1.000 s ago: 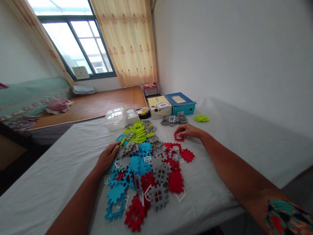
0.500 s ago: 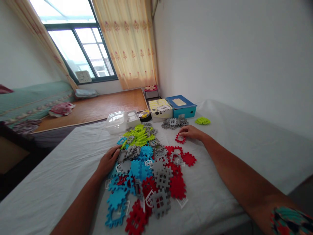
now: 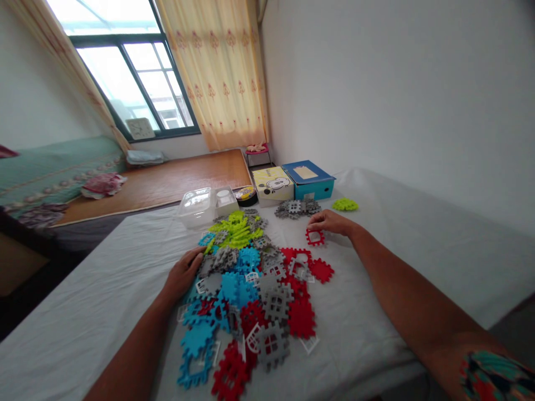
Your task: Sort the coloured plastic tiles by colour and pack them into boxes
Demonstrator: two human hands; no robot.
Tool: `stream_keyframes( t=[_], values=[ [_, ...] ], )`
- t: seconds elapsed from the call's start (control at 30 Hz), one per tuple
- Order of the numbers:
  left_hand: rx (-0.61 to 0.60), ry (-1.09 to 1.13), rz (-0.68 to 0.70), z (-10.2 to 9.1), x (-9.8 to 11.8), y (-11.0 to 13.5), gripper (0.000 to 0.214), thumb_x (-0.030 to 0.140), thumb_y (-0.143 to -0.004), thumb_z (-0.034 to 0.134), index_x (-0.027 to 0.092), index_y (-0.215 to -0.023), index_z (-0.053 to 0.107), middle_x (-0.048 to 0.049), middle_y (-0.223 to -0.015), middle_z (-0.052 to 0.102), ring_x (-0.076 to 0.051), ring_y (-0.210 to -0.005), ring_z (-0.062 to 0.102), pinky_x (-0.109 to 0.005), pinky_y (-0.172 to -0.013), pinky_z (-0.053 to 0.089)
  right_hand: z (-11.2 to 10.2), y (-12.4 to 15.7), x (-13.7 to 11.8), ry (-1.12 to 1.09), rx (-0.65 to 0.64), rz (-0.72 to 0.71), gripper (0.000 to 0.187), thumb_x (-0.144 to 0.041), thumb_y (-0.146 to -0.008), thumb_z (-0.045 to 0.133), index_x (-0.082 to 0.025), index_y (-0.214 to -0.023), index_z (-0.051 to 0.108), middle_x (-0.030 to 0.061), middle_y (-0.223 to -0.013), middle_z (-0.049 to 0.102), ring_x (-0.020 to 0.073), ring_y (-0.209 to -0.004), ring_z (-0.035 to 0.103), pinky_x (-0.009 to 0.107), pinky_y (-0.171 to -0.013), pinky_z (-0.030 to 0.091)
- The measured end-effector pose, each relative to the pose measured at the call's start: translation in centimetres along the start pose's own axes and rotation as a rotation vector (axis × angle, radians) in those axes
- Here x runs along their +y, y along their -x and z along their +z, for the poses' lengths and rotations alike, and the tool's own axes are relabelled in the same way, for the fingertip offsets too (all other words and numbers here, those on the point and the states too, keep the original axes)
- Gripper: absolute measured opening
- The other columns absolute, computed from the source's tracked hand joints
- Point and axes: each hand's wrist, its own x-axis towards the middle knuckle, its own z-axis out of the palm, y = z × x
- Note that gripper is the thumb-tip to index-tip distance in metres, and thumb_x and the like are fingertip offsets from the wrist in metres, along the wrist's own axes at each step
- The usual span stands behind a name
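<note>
My right hand (image 3: pixel 332 221) pinches the upper edge of a red toothed building tile with an open middle (image 3: pixel 315 238), just right of the pile. My left hand (image 3: pixel 186 270) rests at the pile's left side, its fingers stretched out over the edge and nothing seen in them. Between my hands lies a heap of interlocking tiles: lime green ones (image 3: pixel 238 231) at the far end, blue ones (image 3: pixel 236 287) in the middle, grey window tiles (image 3: pixel 273 342), and red tiles (image 3: pixel 301 318) along the right side. Thin white window inserts (image 3: pixel 309 344) lie among them.
A group of grey tiles (image 3: pixel 296 209) and a stack of lime green tiles (image 3: pixel 345 204) lie beyond my right hand. Behind stand a clear plastic box (image 3: pixel 195 206), a round black tin (image 3: pixel 246 196), a yellow carton (image 3: pixel 273 188) and a blue box (image 3: pixel 313 184). A wall borders the right.
My right hand has moved the red open-middled tile slightly to the right, and the tile has turned to face me more. My left hand stays at the pile's edge.
</note>
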Motion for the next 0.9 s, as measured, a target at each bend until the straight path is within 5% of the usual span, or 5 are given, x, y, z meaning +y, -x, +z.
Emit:
stream_keyframes(
  t=[0.2, 0.47, 0.63, 0.77, 0.9],
  values=[
    [-0.008, -0.013, -0.006, 0.0, -0.3, -0.1, 0.057, 0.057, -0.086, 0.040, 0.017, -0.119, 0.063, -0.0091, -0.124, 0.065, -0.025, -0.117, 0.057, -0.043, -0.106, 0.040, -0.3, -0.6, 2.4, 0.099, 0.231, 0.055, 0.043, -0.052, -0.074, 0.061, -0.013, -0.087, 0.074, 0.0060, -0.081, 0.072, 0.0189, -0.073, 0.060, 0.028, -0.068, 0.044],
    [0.013, -0.023, 0.018, 0.2, -1.2, -0.4, 0.057, 0.058, -0.085, 0.041, 0.018, -0.117, 0.065, -0.0082, -0.122, 0.066, -0.025, -0.116, 0.058, -0.041, -0.105, 0.041, -0.9, 0.0, 1.9, 0.144, 0.040, 0.037, 0.035, -0.044, -0.074, 0.065, -0.015, -0.092, 0.075, 0.0060, -0.088, 0.073, 0.0193, -0.078, 0.063, 0.028, -0.071, 0.048],
    [0.013, -0.014, 0.026, 0.3, -1.0, -0.5, 0.057, 0.058, -0.084, 0.040, 0.018, -0.117, 0.064, -0.0091, -0.122, 0.066, -0.026, -0.116, 0.058, -0.042, -0.105, 0.042, -5.2, 4.7, 0.1, 0.379, 0.229, 0.274, 0.024, -0.034, -0.084, 0.065, -0.017, -0.099, 0.070, 0.0060, -0.099, 0.069, 0.0206, -0.085, 0.063, 0.033, -0.074, 0.053],
    [0.016, -0.018, 0.037, 0.3, -0.7, -0.5, 0.055, 0.056, -0.085, 0.039, 0.018, -0.115, 0.065, -0.0091, -0.121, 0.066, -0.025, -0.115, 0.059, -0.042, -0.104, 0.042, -8.6, 8.8, -1.3, 0.465, 0.346, 0.289, 0.032, -0.035, -0.094, 0.054, -0.018, -0.121, 0.056, 0.0089, -0.123, 0.056, 0.0207, -0.103, 0.059, 0.041, -0.087, 0.052],
    [0.019, -0.033, 0.047, 0.3, -0.8, -0.6, 0.056, 0.056, -0.084, 0.039, 0.018, -0.115, 0.065, -0.0091, -0.121, 0.066, -0.025, -0.115, 0.059, -0.041, -0.104, 0.042, -5.1, 9.2, -3.0, 0.477, 0.325, 0.252, 0.034, -0.038, -0.089, 0.060, -0.019, -0.118, 0.060, 0.0088, -0.117, 0.061, 0.0195, -0.099, 0.061, 0.037, -0.086, 0.052]
  ],
)
